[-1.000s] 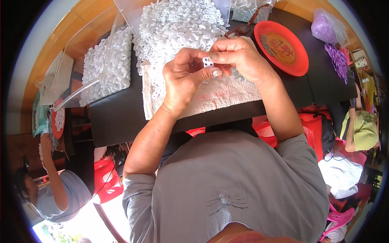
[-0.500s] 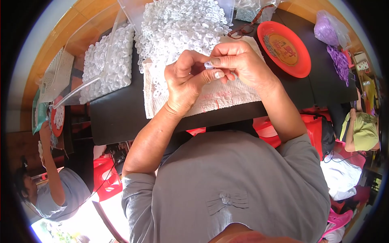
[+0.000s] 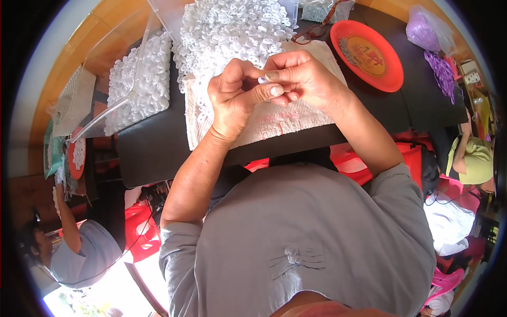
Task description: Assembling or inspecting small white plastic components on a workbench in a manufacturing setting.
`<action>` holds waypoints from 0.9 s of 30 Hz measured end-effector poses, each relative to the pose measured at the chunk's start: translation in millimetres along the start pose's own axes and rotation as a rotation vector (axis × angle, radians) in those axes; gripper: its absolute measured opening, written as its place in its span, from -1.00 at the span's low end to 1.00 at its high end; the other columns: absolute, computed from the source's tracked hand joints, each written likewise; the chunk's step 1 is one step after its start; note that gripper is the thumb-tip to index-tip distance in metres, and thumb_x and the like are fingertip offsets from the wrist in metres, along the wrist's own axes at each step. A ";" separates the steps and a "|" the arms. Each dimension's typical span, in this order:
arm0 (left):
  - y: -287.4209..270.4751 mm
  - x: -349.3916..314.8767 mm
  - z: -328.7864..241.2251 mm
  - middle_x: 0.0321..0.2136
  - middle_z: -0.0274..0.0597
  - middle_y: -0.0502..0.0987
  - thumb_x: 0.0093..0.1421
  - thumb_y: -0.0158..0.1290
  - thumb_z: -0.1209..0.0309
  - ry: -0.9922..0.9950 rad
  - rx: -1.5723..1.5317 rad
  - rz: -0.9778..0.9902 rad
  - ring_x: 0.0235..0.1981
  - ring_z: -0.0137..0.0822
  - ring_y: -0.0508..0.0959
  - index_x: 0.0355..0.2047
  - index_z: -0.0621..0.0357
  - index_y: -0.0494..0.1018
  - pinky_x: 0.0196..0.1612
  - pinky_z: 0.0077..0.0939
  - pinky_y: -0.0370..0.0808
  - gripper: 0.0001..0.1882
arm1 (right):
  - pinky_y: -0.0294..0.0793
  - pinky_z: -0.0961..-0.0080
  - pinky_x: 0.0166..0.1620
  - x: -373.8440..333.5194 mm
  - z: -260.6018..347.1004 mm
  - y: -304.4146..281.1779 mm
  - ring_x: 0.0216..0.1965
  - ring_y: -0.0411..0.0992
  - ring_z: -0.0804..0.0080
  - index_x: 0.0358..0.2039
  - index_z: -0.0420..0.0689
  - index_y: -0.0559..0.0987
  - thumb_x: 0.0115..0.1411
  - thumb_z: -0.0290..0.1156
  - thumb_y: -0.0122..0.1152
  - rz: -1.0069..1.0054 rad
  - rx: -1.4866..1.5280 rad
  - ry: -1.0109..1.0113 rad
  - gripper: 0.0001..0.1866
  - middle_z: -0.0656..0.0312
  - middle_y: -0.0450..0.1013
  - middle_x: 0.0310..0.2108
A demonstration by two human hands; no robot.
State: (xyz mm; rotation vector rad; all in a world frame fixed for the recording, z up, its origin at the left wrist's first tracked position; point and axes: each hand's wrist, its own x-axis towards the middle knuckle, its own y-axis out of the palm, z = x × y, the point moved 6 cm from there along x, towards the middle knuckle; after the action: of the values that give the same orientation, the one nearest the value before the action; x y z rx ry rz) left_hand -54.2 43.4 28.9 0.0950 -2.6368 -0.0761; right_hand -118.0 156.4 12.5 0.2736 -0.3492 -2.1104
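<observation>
Over a cream towel (image 3: 274,127), both of my hands meet fingertip to fingertip. My left hand (image 3: 229,98) is closed, thumb against finger, on a small white plastic piece (image 3: 262,80). Pinched on the same piece is my right hand (image 3: 309,79), its thumb on top and the other fingers curled under. Most of the piece is hidden by the fingertips. Just beyond the hands lies a big heap of small white plastic pieces with holes (image 3: 227,31), some spilling onto the towel's left side.
A clear bin (image 3: 100,119) with more white pieces stands at left. To the right are a red plate (image 3: 393,71) holding small metallic bits, eyeglasses (image 3: 305,38), a bag of small grey parts (image 3: 323,11) and purple strands (image 3: 441,76). Co-workers sit at left (image 3: 87,253) and right (image 3: 470,158).
Both hands have shifted slightly left, still pinching the small piece, which now shows less between the fingertips. At left, the co-worker's arm has lowered a little.
</observation>
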 end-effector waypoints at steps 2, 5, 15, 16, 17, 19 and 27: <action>0.8 0.3 -1.4 -0.52 -0.14 0.56 0.02 0.23 0.69 0.008 -0.025 0.017 -0.48 -0.25 0.65 -0.44 0.29 0.36 -0.38 -0.47 0.65 -0.77 | 0.17 0.81 -0.65 -0.9 -1.4 0.3 -0.66 0.38 0.64 -0.35 -0.23 0.53 0.24 -0.38 0.15 0.007 0.020 -0.003 -0.84 0.34 0.41 -0.62; -0.6 0.8 -0.8 -0.52 -0.15 0.56 0.03 0.23 0.68 0.000 0.048 0.012 -0.47 -0.25 0.65 -0.45 0.29 0.35 -0.39 -0.45 0.66 -0.77 | 0.18 0.80 -0.65 0.9 -2.8 -1.0 -0.65 0.38 0.64 -0.35 -0.23 0.52 0.23 -0.39 0.15 0.036 0.054 -0.017 -0.84 0.33 0.41 -0.60; 1.2 4.2 9.0 -0.49 -0.30 0.56 0.01 0.28 0.63 0.159 0.107 -0.049 -0.49 -0.54 0.58 -0.36 0.21 0.42 -0.44 -0.71 0.49 -0.75 | 0.19 0.76 -0.56 -4.6 21.6 -3.1 -0.64 0.33 0.66 -0.43 -0.24 0.57 0.21 -0.37 0.18 -0.122 -0.290 -0.136 -0.81 0.35 0.41 -0.62; 1.6 4.3 8.2 -0.48 -0.31 0.56 0.01 0.28 0.62 0.132 0.111 -0.068 -0.48 -0.56 0.57 -0.35 0.20 0.43 -0.44 -0.72 0.48 -0.75 | 0.19 0.75 -0.55 -5.4 23.8 -4.2 -0.63 0.34 0.66 -0.44 -0.24 0.58 0.20 -0.36 0.19 -0.145 -0.341 -0.148 -0.80 0.35 0.41 -0.62; 2.4 4.2 5.9 -0.48 -0.31 0.56 0.01 0.28 0.62 0.131 0.110 -0.066 -0.48 -0.56 0.57 -0.35 0.20 0.43 -0.44 -0.72 0.48 -0.75 | 0.19 0.74 -0.54 -6.2 25.6 -5.4 -0.62 0.35 0.65 -0.45 -0.24 0.58 0.20 -0.35 0.20 -0.170 -0.391 -0.161 -0.80 0.34 0.41 -0.63; 4.1 4.1 4.1 -0.48 -0.31 0.57 0.02 0.27 0.63 0.120 0.123 -0.057 -0.48 -0.57 0.58 -0.35 0.20 0.43 -0.44 -0.71 0.48 -0.76 | 0.19 0.74 -0.54 -5.6 24.8 -7.7 -0.62 0.35 0.65 -0.44 -0.24 0.59 0.20 -0.35 0.19 -0.161 -0.383 -0.170 -0.80 0.34 0.41 -0.63; -1.3 2.8 7.7 -0.53 -0.37 0.51 -0.01 0.29 0.63 0.155 0.246 -0.074 -0.55 -0.62 0.48 -0.33 0.18 0.45 -0.50 -0.72 0.41 -0.73 | 0.20 0.73 -0.53 -6.8 28.4 -6.5 -0.62 0.35 0.63 -0.43 -0.25 0.58 0.20 -0.37 0.16 -0.171 -0.365 -0.146 -0.80 0.34 0.40 -0.63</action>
State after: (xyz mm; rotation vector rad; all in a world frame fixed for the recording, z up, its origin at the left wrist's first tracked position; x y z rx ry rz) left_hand -60.2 42.2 23.4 0.2705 -2.4760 0.2223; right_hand -128.8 169.5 37.1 -0.0680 -0.0210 -2.3201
